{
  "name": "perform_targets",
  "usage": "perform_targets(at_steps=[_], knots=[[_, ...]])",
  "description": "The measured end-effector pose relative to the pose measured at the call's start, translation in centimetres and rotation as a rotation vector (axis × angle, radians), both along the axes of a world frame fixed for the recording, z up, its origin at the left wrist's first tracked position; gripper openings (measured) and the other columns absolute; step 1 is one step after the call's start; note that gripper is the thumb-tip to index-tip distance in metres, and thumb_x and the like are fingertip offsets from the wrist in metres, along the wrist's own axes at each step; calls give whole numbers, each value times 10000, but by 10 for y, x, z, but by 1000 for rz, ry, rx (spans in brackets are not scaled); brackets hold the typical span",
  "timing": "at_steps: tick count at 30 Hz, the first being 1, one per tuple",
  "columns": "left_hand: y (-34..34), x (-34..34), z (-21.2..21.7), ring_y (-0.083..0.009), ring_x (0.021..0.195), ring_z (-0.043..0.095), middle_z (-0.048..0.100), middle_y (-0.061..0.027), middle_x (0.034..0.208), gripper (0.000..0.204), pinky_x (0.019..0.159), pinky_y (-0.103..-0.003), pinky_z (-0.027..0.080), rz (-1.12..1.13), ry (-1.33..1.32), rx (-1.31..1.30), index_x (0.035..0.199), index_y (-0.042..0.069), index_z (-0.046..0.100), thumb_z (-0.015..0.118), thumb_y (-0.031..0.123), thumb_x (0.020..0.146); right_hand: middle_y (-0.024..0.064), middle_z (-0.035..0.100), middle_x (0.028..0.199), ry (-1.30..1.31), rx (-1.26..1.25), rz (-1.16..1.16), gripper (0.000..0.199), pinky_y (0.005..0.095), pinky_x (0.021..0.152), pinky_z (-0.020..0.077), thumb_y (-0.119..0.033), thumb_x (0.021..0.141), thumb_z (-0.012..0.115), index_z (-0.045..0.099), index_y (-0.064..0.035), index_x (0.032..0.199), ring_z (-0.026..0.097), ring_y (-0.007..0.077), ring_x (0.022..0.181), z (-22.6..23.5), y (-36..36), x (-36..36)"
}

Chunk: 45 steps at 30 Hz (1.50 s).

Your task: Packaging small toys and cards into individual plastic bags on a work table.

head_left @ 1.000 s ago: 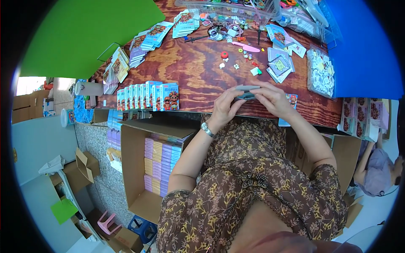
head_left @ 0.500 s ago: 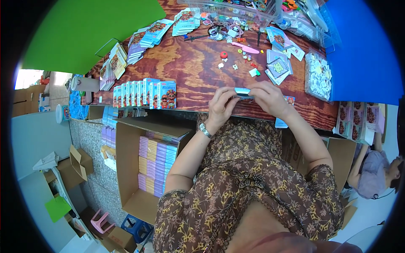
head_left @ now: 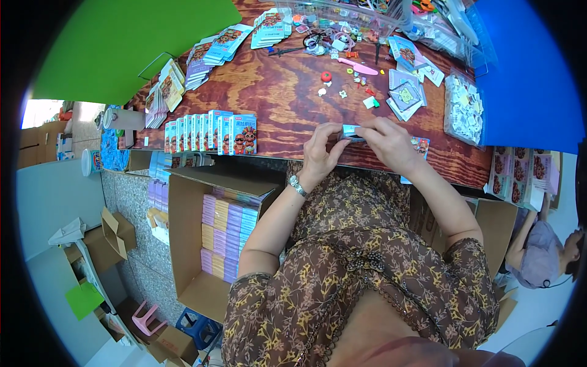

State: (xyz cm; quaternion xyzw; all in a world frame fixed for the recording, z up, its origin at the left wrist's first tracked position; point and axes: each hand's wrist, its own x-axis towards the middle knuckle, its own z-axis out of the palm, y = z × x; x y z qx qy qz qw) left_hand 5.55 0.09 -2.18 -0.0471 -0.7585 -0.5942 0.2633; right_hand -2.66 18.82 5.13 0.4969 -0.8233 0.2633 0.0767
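Above the table's near edge, a small light-blue box (head_left: 351, 130) is held between my two hands, with a dark strip along its near side that looks like an open end. My left hand (head_left: 321, 150), with a watch on its wrist, pinches the box's left side between thumb and fingers. My right hand (head_left: 390, 144) is closed on its right side, fingers bent over the top. Those fingers cover much of the box. A printed card or flat box (head_left: 420, 146) lies partly under my right wrist. To the left stands a row of filled-looking blue boxes (head_left: 244, 136).
Fanned packets (head_left: 226, 44) lie along the far left. Small trinkets and a pink toy knife (head_left: 358, 66) are scattered ahead, beside stacked cards (head_left: 405, 95). A clear bin of white pieces (head_left: 463, 110) stands right. An open carton (head_left: 191, 244) of boxes is below left. Another person (head_left: 541, 251) sits right.
My right fingers have shifted slightly left and inward over the box, covering more of it. The box has tilted a little. My left hand stays nearly in place.
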Motion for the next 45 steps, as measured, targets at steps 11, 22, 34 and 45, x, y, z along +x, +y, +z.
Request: perform_targets(at_steps=[11, 22, 34, 45], knots=[[-2, 1, 8, -306, 929, 686, 637, -160, 1130, 313, 722, -364, 577, 32, 48, -260, 1071, 36, 662, 765, -41, 786, 138, 651, 1164, 180, 12, 53, 387, 392, 923, 562, -47, 789, 635, 679, -9, 1172, 653, 322, 1107, -8, 4, 22], [6, -1, -2, -336, 989, 674, 620, -175, 1185, 396, 732, -376, 576, 9, 49, -199, 1154, 39, 611, 779, -9, 799, 175, 541, 1431, -190, -189, -136, 484, 404, 946, 551, 12, 887, 683, 607, -69, 1359, 620, 333, 1217, -26, 13, 17], [5, -5, -9, -313, 1052, 659, 609, -181, 1225, 443, 841, -356, 557, -18, -24, -169, 1195, 48, 606, 799, -1, 799, 146, 644, 1210, -714, -381, -236, 353, 333, 859, 563, -4, 911, 680, 661, -43, 1262, 680, 235, 1068, -24, 21, 12], [9, -4, 2, -365, 1022, 665, 623, -181, 1176, 421, 780, -408, 578, 23, 25, -276, 1190, 57, 620, 778, 17, 803, 50, 651, 986, -695, -351, -344, 187, 255, 768, 530, -36, 939, 680, 677, 9, 1121, 658, 114, 878, -18, 18, 18]])
